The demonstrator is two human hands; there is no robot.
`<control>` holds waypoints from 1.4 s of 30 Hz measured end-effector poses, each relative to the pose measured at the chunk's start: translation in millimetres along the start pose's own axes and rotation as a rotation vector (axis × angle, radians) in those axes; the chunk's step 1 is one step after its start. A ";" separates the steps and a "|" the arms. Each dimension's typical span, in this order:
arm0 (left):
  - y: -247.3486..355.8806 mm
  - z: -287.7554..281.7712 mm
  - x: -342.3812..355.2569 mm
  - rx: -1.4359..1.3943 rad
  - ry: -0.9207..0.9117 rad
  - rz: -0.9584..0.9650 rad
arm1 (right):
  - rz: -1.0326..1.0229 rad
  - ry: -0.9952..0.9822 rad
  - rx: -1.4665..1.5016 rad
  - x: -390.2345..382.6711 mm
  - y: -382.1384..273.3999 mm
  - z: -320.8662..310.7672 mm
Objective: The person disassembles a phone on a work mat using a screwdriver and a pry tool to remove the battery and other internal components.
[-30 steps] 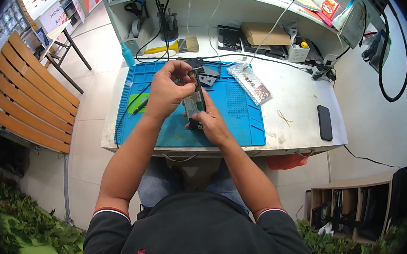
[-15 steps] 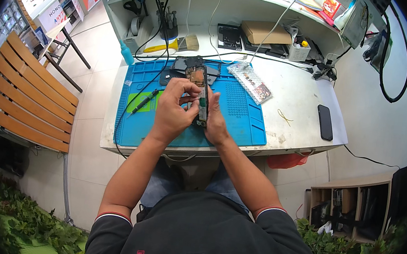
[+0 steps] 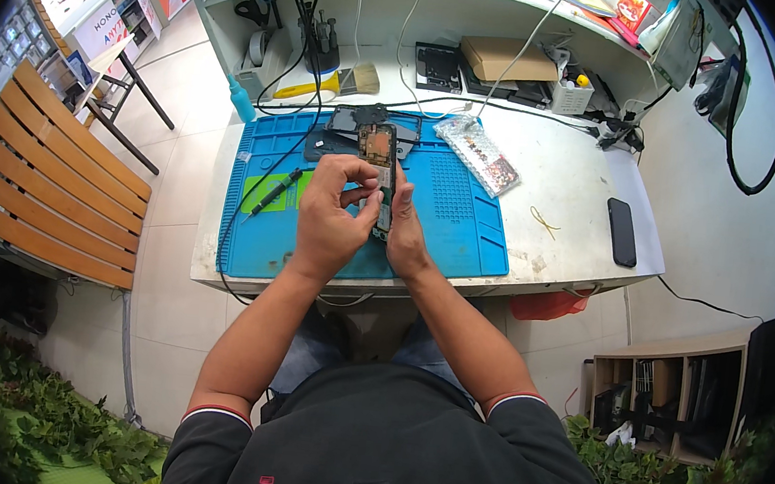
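Note:
An opened phone (image 3: 379,145) with its inner boards showing is tilted above the blue repair mat (image 3: 449,244). My right hand (image 3: 409,235) grips it along its right edge, with the palm side against the frame. Over the phone's middle, my left hand (image 3: 332,215) has its thumb and forefinger pinched together at the interior; what they hold is too small to make out. A small green part shows beside those fingertips. Left of my left hand, a dark screwdriver (image 3: 274,190) lies across a bright green patch on the mat. Dark phone parts (image 3: 330,145) lie behind the phone.
A bubble-wrap packet (image 3: 478,155) rests over the mat's far right corner. Farther right is a black phone (image 3: 621,233). A yellow-handled brush (image 3: 328,85), a cardboard box (image 3: 507,63) and a white basket (image 3: 569,98) stand behind. Cables hang over the mat's left side.
The phone and my right hand have shifted very slightly. My left fingertips remain pinched over the phone's middle, and less of the green part shows now.

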State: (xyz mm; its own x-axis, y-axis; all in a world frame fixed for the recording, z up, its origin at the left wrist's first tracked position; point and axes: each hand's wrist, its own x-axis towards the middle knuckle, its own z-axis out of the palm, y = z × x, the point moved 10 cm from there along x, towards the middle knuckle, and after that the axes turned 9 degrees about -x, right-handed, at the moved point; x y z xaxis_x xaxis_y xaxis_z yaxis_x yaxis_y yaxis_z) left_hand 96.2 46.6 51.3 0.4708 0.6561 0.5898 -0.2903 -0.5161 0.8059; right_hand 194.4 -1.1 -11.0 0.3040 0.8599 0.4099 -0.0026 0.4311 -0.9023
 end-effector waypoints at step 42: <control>-13.6 -3.4 -18.7 0.029 0.048 -0.160 | 0.019 0.041 0.124 -6.3 14.7 -5.2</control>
State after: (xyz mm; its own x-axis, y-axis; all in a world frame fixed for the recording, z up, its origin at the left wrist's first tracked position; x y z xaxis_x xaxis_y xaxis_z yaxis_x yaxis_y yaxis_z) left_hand 88.5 43.2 29.4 0.4684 0.7567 0.4561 -0.1897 -0.4180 0.8884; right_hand 197.4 -1.6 -27.6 0.3416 0.8576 0.3846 -0.1257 0.4472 -0.8856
